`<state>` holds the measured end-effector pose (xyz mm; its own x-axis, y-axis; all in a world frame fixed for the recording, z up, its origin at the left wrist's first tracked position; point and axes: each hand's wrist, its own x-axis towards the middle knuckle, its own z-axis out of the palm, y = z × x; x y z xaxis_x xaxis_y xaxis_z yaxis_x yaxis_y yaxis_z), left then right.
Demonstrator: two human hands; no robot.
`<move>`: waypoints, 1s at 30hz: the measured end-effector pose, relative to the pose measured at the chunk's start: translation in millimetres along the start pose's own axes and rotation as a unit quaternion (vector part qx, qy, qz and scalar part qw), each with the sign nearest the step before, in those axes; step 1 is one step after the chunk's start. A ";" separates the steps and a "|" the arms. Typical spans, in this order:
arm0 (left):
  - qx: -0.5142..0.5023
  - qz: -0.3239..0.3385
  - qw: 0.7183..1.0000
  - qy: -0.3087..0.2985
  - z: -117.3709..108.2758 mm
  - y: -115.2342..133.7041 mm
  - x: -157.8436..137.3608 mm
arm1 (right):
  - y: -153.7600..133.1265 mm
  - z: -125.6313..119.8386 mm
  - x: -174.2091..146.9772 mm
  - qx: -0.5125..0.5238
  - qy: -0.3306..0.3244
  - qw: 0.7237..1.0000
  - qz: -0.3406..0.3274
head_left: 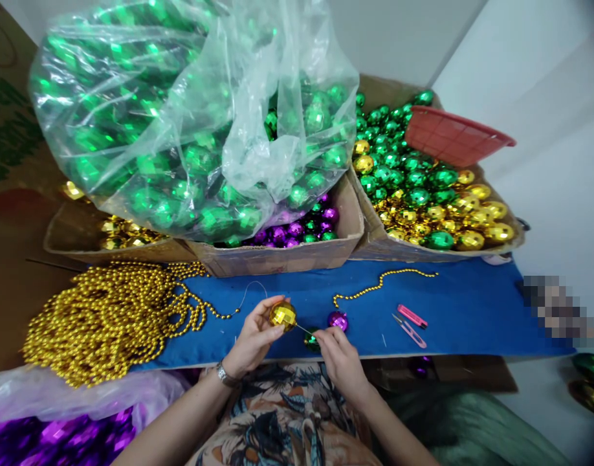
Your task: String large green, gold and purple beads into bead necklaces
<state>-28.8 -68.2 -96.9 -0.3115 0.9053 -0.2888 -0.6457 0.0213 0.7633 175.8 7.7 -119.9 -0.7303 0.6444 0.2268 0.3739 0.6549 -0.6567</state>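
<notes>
My left hand (pixel 255 338) is closed around a shiny gold faceted ball (pixel 282 315), held above the blue cloth. From the ball's right side a thin pale strand (pixel 304 329) runs to my right hand (pixel 340 360), whose fingertips pinch it. Whether this is thread or wire I cannot tell. A green ball (pixel 312 339) sits by my right fingertips, partly hidden by them. Just behind that hand lies a purple ball (pixel 338 321), close to the end of a short gold bead chain (pixel 382 285). Another thin line curves behind my left hand toward the heaped gold beads.
A heap of gold bead strings (pixel 103 317) covers the table's left end. Pink thread snips (pixel 410 331) and a pink-handled tool (pixel 412 316) lie right. Behind stand cardboard boxes (pixel 282 257) of balls, a clear bag of green balls (pixel 180 129) and a red basket (pixel 455 137).
</notes>
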 end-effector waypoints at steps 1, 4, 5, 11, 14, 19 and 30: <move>0.001 0.001 1.000 0.001 0.0 0.3 0.3 | 0.6 0.2 -0.6 -0.002 0.000 1.000 0.000; 0.002 0.001 1.000 0.001 1.6 0.1 0.4 | 1.0 0.8 -1.0 -0.004 -0.004 1.000 -0.002; 0.004 0.001 1.000 -0.002 2.7 -0.7 -0.2 | 0.2 0.9 -0.2 -0.003 -0.004 1.000 -0.004; 0.076 -0.010 0.994 -0.075 -3.5 -3.2 -5.0 | -7.3 2.1 8.7 -0.007 0.017 1.000 -0.023; 0.281 0.053 0.958 0.023 -38.6 10.3 5.2 | -5.8 2.7 9.3 -0.012 0.033 0.999 -0.029; 0.552 0.124 0.771 0.292 -127.9 54.2 38.6 | -3.8 3.7 8.6 -0.001 0.034 0.999 -0.027; 0.541 0.097 0.758 0.350 -167.3 65.9 67.4 | -9.2 9.5 12.1 -0.011 0.018 0.999 -0.035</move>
<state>-209.0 -76.7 -162.8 -0.8658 0.4971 -0.0575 0.2921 0.5953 0.7485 158.1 5.7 -118.0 -0.7340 0.6106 0.2973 0.3358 0.7068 -0.6226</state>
